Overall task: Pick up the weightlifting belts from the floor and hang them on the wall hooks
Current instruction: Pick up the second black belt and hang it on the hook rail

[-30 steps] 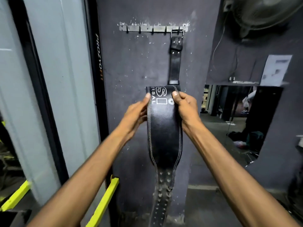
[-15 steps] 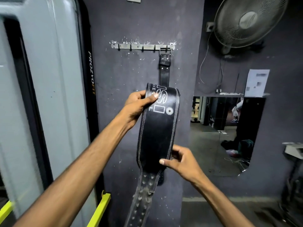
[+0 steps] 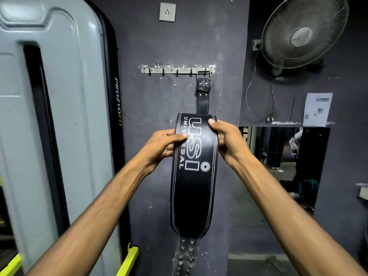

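I had both hands clamped on the belt (image 3: 194,172): left hand (image 3: 162,148) and right hand (image 3: 227,140) pinching its wide top edges, near the hook rail (image 3: 177,70). It looked stiff, heavy leather. I counted one belt, six hooks perhaps, one taken.

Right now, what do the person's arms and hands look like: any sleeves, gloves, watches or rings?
Both forearms are bare up to the frame's lower edge: no sleeves show. The left hand and right hand wear no gloves. No watch, band or strap shows at either wrist, and no ring shows on the visible fingers, whose nails are short. Lean forearms; no markings or tattoos visible.
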`<action>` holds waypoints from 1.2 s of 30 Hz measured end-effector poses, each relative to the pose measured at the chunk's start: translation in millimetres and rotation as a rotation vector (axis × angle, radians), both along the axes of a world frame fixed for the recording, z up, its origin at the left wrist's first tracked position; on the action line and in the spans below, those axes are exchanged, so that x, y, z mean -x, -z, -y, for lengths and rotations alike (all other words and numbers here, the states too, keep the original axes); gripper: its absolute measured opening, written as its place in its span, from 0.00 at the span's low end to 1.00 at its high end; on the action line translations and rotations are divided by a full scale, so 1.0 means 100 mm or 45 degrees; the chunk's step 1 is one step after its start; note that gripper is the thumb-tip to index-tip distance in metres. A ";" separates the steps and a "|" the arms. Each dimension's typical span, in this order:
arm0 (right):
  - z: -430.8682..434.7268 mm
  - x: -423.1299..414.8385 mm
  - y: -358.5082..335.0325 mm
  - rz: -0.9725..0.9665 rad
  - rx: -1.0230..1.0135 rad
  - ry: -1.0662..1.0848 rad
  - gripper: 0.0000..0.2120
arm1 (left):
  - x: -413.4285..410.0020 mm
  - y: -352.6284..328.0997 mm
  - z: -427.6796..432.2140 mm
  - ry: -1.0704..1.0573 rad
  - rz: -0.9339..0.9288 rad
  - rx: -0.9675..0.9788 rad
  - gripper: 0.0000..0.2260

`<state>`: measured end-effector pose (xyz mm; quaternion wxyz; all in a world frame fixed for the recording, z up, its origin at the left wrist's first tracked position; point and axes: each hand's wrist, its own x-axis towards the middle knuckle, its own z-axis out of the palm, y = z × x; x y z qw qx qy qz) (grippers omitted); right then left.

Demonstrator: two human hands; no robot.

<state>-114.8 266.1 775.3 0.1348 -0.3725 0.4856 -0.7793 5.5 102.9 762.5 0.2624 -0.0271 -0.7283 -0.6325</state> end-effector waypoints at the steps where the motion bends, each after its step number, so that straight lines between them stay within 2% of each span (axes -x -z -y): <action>1: 0.00 0.01 0.05 -0.045 -0.013 0.001 0.08 | 0.03 -0.05 0.00 -0.035 0.026 -0.049 0.17; 3: -0.02 -0.01 0.15 -0.141 0.003 0.043 0.05 | 0.12 -0.15 -0.01 -0.081 0.025 -0.166 0.25; 5: -0.06 -0.04 0.22 -0.244 -0.002 0.071 0.11 | 0.18 -0.25 -0.06 -0.088 0.014 -0.265 0.28; 6: -0.09 -0.04 0.24 -0.269 0.006 0.095 0.13 | 0.21 -0.28 -0.08 -0.101 -0.005 -0.280 0.26; 8: -0.17 -0.02 0.25 -0.283 0.010 0.073 0.13 | 0.25 -0.31 -0.12 -0.129 -0.030 -0.214 0.13; 9: -0.21 -0.02 0.21 -0.256 0.004 0.051 0.11 | 0.27 -0.30 -0.13 -0.113 -0.053 -0.180 0.09; 10: -0.23 -0.03 0.16 -0.214 -0.013 0.040 0.06 | 0.28 -0.28 -0.14 -0.083 -0.086 -0.152 0.08; 11: -0.23 0.00 0.09 -0.136 -0.041 0.022 0.05 | 0.27 -0.26 -0.16 -0.061 -0.113 -0.132 0.08; 15: -0.14 0.16 -0.18 0.086 -0.161 -0.035 0.30 | 0.18 -0.18 -0.25 0.015 -0.190 -0.001 0.13; 17: -0.09 0.22 -0.25 0.151 -0.098 -0.039 0.33 | 0.14 -0.11 -0.28 0.034 -0.174 0.134 0.14; 19: -0.09 0.23 -0.29 0.178 -0.065 -0.004 0.29 | 0.13 -0.08 -0.28 0.038 -0.108 0.192 0.14; 21: -0.10 0.22 -0.26 0.123 -0.053 0.031 0.19 | 0.15 -0.14 -0.29 0.017 0.005 0.124 0.13; 24: -0.17 0.15 -0.16 -0.115 -0.092 0.097 0.04 | 0.27 -0.29 -0.30 -0.045 0.076 -0.035 0.27; 25: -0.19 0.14 -0.13 -0.163 -0.101 0.103 0.04 | 0.31 -0.35 -0.30 -0.050 0.066 -0.093 0.25; 27: -0.25 0.15 -0.06 -0.209 -0.080 0.069 0.08 | 0.36 -0.43 -0.35 -0.044 0.010 -0.207 0.16; 30: -0.35 0.19 -0.03 -0.238 -0.065 -0.027 0.05 | 0.44 -0.48 -0.39 -0.075 -0.079 -0.222 0.15; 31: -0.37 0.21 -0.05 -0.185 -0.075 -0.054 0.03 | 0.45 -0.47 -0.42 -0.082 -0.099 -0.203 0.14; 33: -0.38 0.27 -0.12 -0.017 -0.109 -0.093 0.11 | 0.45 -0.42 -0.48 -0.095 -0.122 -0.158 0.11; 36: -0.34 0.38 -0.23 0.087 -0.224 -0.040 0.17 | 0.43 -0.28 -0.54 -0.050 -0.153 -0.061 0.14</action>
